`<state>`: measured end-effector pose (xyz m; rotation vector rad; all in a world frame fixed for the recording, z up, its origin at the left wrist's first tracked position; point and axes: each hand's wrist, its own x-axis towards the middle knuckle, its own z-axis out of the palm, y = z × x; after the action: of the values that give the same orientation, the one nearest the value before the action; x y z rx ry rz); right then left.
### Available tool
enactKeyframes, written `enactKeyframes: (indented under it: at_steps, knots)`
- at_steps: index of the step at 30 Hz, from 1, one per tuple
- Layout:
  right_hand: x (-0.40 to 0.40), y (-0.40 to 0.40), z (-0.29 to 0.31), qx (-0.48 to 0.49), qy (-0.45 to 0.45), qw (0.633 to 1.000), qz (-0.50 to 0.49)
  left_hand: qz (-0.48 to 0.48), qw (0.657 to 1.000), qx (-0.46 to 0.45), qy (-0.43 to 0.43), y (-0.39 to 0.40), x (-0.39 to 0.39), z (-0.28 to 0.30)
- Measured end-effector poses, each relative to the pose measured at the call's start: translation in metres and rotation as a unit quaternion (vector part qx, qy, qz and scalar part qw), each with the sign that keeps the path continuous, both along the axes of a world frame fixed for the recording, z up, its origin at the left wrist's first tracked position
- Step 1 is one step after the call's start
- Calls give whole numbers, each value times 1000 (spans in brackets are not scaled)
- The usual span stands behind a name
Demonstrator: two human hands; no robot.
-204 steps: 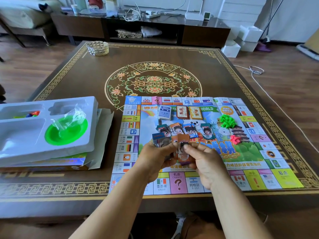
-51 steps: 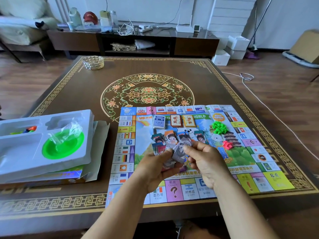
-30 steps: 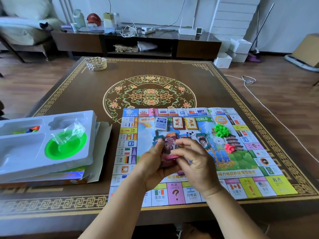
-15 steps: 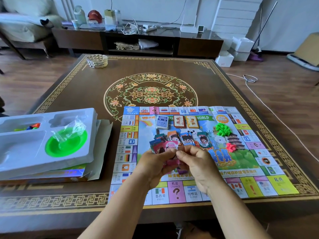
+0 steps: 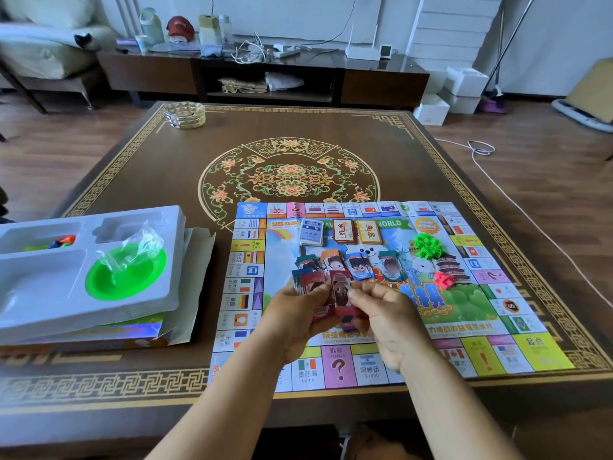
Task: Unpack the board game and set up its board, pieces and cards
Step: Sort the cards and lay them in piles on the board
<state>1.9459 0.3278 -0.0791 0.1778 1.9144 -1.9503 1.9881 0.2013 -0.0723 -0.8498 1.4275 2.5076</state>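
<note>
Both hands (image 5: 341, 313) still gripping play money (image 5: 341, 293) — lifted slightly

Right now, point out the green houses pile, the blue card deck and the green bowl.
green houses pile (image 5: 428, 244), head view, middle of the heap.
blue card deck (image 5: 311, 232), head view, centre of the top card.
green bowl (image 5: 99, 287), head view, bare inside near its left rim.

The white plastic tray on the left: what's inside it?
The white tray holds a green bowl with a crumpled clear plastic bag in it, and small coloured pieces in a far compartment. Whatever lies under the bag is hidden.
</note>
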Motion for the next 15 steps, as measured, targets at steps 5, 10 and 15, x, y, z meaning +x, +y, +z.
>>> enactKeyframes:
  at_steps: [5, 10, 15]
  knots:
    - [-5, 7, 0, -2, -16, 998, -66, 26, 1000, -3, -17, -4, -1, -4]
    - [-5, 10, -1, 8, -25, 998, -60, 14, 999, 3, -38, -10, 0, -8]
    - [6, -2, -6, 40, -31, 999, -3, 16, 998, -28, -51, -1, 2, -11]
